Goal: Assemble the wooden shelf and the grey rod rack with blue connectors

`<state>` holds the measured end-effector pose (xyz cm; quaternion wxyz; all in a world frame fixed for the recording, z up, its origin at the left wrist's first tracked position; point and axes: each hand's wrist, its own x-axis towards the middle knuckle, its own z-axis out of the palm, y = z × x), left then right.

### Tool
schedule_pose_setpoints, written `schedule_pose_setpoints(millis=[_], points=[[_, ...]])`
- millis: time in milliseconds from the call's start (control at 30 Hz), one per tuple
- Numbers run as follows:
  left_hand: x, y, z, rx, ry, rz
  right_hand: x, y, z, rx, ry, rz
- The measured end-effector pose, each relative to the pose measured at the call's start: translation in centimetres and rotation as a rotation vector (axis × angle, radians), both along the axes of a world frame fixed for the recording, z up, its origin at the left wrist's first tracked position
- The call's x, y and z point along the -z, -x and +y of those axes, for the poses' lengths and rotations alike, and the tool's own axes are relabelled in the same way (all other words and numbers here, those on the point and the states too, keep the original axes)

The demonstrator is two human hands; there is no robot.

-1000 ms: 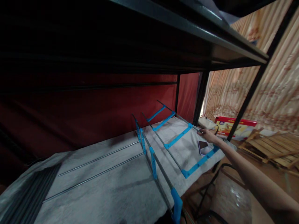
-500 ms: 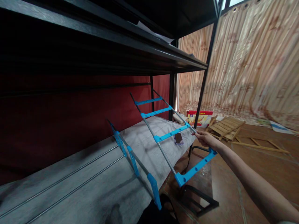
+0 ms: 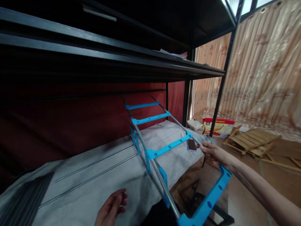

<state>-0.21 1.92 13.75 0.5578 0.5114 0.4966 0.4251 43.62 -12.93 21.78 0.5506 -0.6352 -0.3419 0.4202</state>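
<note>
Frame (image 3: 169,146) fitted with 4 blue bars, slanting over the bed's (image 3: 82,201) right side; right hand (image 3: 213,153) grasps 1 pole, left hand (image 3: 113,207) grips nothing. Near left, dark tubes (image 3: 30,201) lie unjoined.

The grey-sheeted bed (image 3: 84,194) bears dark tubes (image 3: 31,199), two rods (image 3: 89,180), a phone (image 3: 192,145) and an upright blue-barred frame (image 3: 164,179).

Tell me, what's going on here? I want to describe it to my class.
A person's right hand grips a metal rail of a ladder-like frame with blue crosspieces, held at a slant. The left hand is empty, half curled above a grey cloth. A second blue-and-metal frame sits partly behind the first. Two thin metal rods lie on the cloth, and a phone rests near the right hand.
</note>
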Motion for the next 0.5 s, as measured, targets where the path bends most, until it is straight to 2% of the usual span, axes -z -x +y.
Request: schedule_pose_setpoints(millis=[167, 300, 400, 500], points=[[-2.5, -1.0, -2.3, 0.012, 0.042, -0.261, -0.7, 4.2, 2.6, -0.078, -0.005, -0.020], [-5.2, -1.0, -3.1, 0.013, 0.094, -0.442, -1.8, 8.4, 4.5, -0.172, -0.028, -0.002], [-7.5, -0.4, -3.7, -0.131, 0.129, -0.473, -2.2, 11.9, 5.5, -0.240, -0.028, 0.045], [-9.8, 1.0, -4.0, -0.304, 0.101, -0.468, -2.4, 15.5, 6.3, -0.300, -0.055, 0.134]])
